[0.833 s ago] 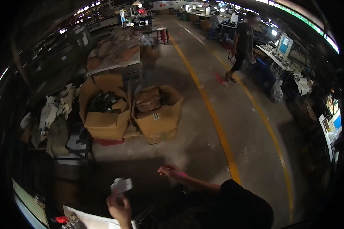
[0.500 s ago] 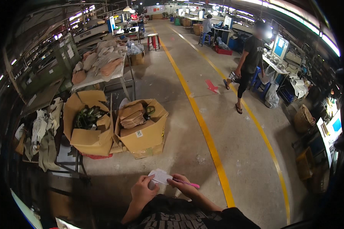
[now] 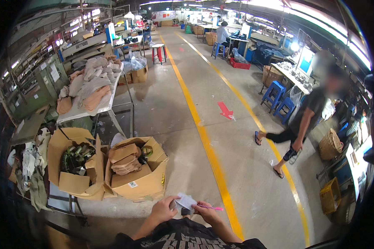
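Note:
Near the bottom of the head view, my left hand (image 3: 164, 211) pinches some small white paper slips (image 3: 187, 201) by their left side. My right hand (image 3: 206, 213) is closed round a thin pink pen (image 3: 214, 207), which points out to the right. Its fingertips also touch the right edge of the paper. Both hands are held close together in front of my dark shirt. Any writing on the slips is too small to make out.
Left of me stand two cardboard boxes, one with green straps (image 3: 77, 158), one with brown stacked pieces (image 3: 126, 159). Beyond them is a table (image 3: 112, 112) piled with cut fabric. At right, a person (image 3: 307, 116) walks beside the yellow floor line (image 3: 214, 162), near blue stools (image 3: 273, 94).
The walking person has come nearer and further right. The boxes and table have shifted left and down in view. My hands still hold the paper and pen, slightly lower and further right.

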A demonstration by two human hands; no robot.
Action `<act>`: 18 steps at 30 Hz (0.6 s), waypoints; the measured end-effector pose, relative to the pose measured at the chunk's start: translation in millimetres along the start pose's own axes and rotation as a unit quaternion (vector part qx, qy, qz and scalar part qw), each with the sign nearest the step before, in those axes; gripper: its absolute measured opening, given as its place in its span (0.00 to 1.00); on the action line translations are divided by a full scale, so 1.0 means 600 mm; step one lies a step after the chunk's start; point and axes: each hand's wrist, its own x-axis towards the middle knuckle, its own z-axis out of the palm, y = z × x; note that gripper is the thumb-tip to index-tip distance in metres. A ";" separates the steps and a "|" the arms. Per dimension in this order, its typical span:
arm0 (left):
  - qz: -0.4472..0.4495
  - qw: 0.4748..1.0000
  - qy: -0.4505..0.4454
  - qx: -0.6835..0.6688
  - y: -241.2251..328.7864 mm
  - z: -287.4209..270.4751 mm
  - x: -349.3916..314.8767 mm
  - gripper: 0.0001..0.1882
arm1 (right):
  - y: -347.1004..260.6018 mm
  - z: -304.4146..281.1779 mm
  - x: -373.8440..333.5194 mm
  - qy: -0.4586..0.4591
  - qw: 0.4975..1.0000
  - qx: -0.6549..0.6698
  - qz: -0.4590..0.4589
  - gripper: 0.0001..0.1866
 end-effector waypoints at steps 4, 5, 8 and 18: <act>0.014 0.998 -0.029 -0.051 0.014 -0.023 0.215 0.32 | -0.141 -0.062 0.117 0.021 0.995 -0.072 -0.066 0.16; -0.001 0.996 -0.044 -0.074 0.020 -0.028 0.267 0.32 | -0.170 -0.075 0.147 0.055 0.994 -0.059 -0.078 0.14; 0.006 0.993 -0.064 -0.102 0.022 -0.040 0.406 0.29 | -0.236 -0.131 0.225 0.077 0.990 0.012 -0.115 0.11; -0.135 0.984 -0.093 0.064 -0.325 0.071 0.822 0.17 | -0.473 -0.355 0.615 0.062 0.997 -0.045 0.003 0.11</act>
